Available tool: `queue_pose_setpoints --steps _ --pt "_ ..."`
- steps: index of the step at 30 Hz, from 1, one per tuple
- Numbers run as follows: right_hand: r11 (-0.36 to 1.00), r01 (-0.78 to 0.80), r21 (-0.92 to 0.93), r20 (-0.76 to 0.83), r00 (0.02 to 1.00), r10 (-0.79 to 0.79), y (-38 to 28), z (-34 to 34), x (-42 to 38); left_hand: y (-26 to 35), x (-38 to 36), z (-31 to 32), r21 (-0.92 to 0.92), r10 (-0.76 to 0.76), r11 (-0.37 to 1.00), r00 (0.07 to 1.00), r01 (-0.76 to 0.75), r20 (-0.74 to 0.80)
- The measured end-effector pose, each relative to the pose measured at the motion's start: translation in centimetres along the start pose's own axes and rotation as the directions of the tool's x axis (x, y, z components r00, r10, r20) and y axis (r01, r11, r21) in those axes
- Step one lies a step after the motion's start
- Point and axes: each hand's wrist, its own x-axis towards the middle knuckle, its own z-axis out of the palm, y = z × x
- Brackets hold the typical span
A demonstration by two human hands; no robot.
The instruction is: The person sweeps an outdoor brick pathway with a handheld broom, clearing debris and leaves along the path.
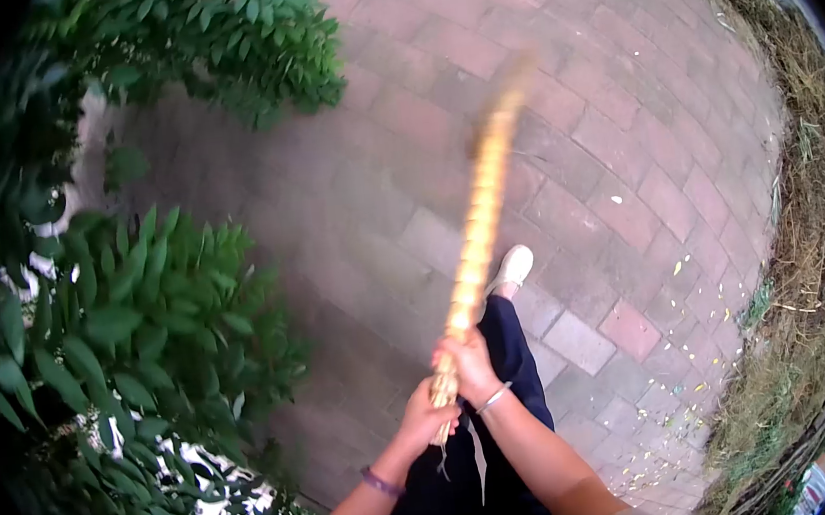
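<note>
A long, yellow, ridged stick [477, 241] reaches forward from my hands over the paving, and its far end is smeared by motion. My left hand [422, 415] is wrapped round its near end, where thin, frayed strands hang below the fist. Just ahead of it, my right hand [468, 364] is closed round the stick too, the two fists close together. A purple band [383, 482] circles my left wrist, and a silver bangle [493, 397] sits on my right.
Leafy green branches [128, 328] crowd the left side, some near my left arm. Reddish paving bricks [632, 335] cover the ground, with scattered pale leaves at the right. A strip of dry grass [798, 197] borders the right edge. My white shoe [514, 266] steps forward.
</note>
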Motion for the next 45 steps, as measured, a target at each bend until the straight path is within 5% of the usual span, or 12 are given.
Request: queue_pose_setpoints --steps 2,5,7,10,15,18,21,27,31,35,41,45 --pt "0.966 -0.225 -0.124 0.138 0.961 0.241 -0.5 1.9 5.0 1.8 2.4 1.2 -0.091 0.083 0.991 0.980 -0.101 -0.182" --pt "0.891 -0.297 -0.342 0.377 0.825 0.420 -3.1 5.4 14.7 9.5 9.1 1.6 -0.150 0.090 0.981 0.977 -0.121 -0.196" --pt "0.844 -0.368 -0.391 0.350 0.788 0.506 -7.5 7.4 18.7 13.6 13.1 2.6 -0.245 0.041 0.966 0.982 -0.085 -0.183" --pt "0.930 -0.349 -0.114 0.195 0.911 0.365 -15.7 4.1 19.9 18.3 16.7 8.1 -0.116 0.016 0.993 0.999 -0.021 -0.046" --pt "0.977 0.140 0.163 -0.179 0.978 -0.110 -27.0 2.6 14.1 26.1 16.0 14.6 0.198 -0.108 0.979 0.961 0.058 0.256" --pt "0.916 0.277 0.291 -0.232 0.949 -0.213 -30.6 3.9 12.7 29.1 16.3 15.1 0.227 -0.096 0.974 0.944 0.023 0.317" --pt "0.959 0.203 0.198 -0.145 0.974 -0.177 -33.7 7.0 13.3 31.6 15.5 16.4 0.191 -0.044 0.982 0.967 -0.005 0.252" --pt "0.964 -0.173 -0.200 0.229 0.949 0.218 -36.1 16.5 22.9 38.2 18.1 15.3 -0.233 0.106 0.962 0.980 -0.145 -0.170" --pt "0.788 -0.376 -0.489 0.297 0.777 0.555 -35.8 25.9 32.5 45.8 23.7 10.8 -0.434 0.168 0.851 0.936 -0.296 -0.308" --pt "0.650 -0.468 -0.598 0.203 0.696 0.688 -36.7 33.1 39.6 54.4 27.9 6.2 -0.608 0.002 0.769 0.952 -0.197 -0.305" --pt "0.940 -0.250 -0.232 -0.033 0.968 0.249 -44.8 36.8 36.7 62.6 27.5 4.6 -0.226 0.014 0.974 0.994 0.011 0.110" --pt "0.994 0.034 -0.104 -0.012 0.999 -0.035 -48.8 42.1 37.6 69.8 27.7 2.3 -0.090 -0.028 0.995 0.997 0.034 0.072"
